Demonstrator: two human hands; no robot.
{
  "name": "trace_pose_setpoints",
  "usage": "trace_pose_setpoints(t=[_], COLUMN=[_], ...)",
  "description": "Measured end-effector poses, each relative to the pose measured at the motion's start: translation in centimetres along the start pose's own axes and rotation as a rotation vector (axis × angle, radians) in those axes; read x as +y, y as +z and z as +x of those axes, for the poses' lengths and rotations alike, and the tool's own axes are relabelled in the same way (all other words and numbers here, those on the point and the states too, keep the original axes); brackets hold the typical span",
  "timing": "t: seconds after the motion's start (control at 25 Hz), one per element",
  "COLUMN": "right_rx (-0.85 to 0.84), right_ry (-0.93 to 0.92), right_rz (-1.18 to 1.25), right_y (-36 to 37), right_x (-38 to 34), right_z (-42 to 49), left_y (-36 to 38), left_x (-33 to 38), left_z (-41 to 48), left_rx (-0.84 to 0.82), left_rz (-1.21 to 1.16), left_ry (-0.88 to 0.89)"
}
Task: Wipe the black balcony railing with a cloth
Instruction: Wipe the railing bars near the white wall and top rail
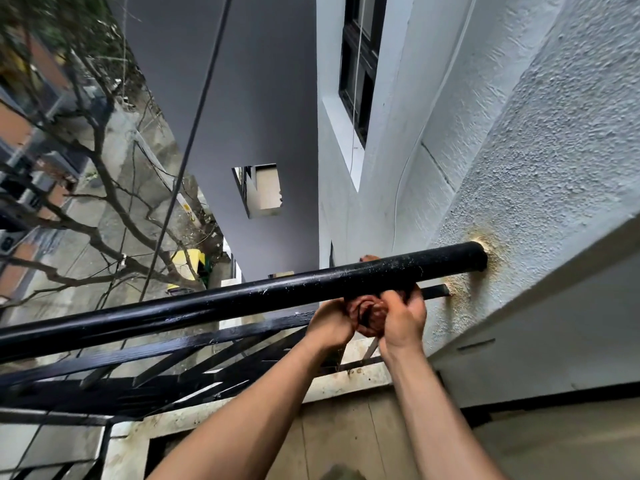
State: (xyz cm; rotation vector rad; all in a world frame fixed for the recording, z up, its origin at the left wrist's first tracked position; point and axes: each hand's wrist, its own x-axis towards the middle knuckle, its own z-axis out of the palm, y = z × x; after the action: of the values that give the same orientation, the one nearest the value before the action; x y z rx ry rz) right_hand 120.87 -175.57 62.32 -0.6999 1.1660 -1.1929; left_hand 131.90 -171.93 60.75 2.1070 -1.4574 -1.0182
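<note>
The black balcony railing's round top bar (242,296) runs from the lower left up to the white textured wall at the right, dusty with pale specks. A reddish-brown cloth (367,315) is bunched just under the bar near its wall end, and a bit of it shows above the bar (370,258). My left hand (329,323) grips the cloth from the left. My right hand (403,315) grips it from the right, fingers curled up behind the bar. Both hands are close together below the bar.
Lower black rails and slanted bars (173,368) sit beneath the top bar. The white rough wall (554,168) has rust stains where the bar enters it (491,258). Beyond the railing is a deep drop to a street with bare tree branches (104,209) and a hanging cable (187,150).
</note>
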Motion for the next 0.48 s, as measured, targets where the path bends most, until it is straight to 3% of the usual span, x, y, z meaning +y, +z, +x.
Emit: trace_pose_setpoints(t=[0.08, 0.12, 0.16, 0.28, 0.36, 0.4, 0.48], right_rx=[0.000, 0.034, 0.101, 0.247, 0.263, 0.356, 0.406], right_ry=[-0.115, -0.104, -0.017, 0.259, 0.259, 0.157, -0.135], right_rz=[-0.429, -0.665, -0.735, -0.262, 0.071, 0.088, -0.260], right_y=[-0.1, 0.0, 0.3, 0.7, 1.3, 1.9, 3.1], right_x=[1.5, 1.7, 1.6, 0.5, 1.7, 2.4, 4.4], right_z=[0.2, 0.7, 1.2, 2.2, 0.7, -0.6, -3.2], left_y=[-0.4, -0.5, -0.5, -0.1, 0.3, 0.4, -0.1], left_x=[-0.5, -0.6, -0.7, -2.3, -4.1, -5.1, -7.3], left_z=[-0.5, -1.1, -2.0, -4.3, -5.6, -6.2, -7.6], left_rx=[0.048, 0.109, 0.162, 0.265, 0.267, 0.258, 0.283], left_rz=[-0.117, -0.086, 0.003, 0.147, 0.212, 0.259, 0.353], left_ry=[-0.044, -0.035, -0.012, 0.096, 0.121, 0.116, 0.066])
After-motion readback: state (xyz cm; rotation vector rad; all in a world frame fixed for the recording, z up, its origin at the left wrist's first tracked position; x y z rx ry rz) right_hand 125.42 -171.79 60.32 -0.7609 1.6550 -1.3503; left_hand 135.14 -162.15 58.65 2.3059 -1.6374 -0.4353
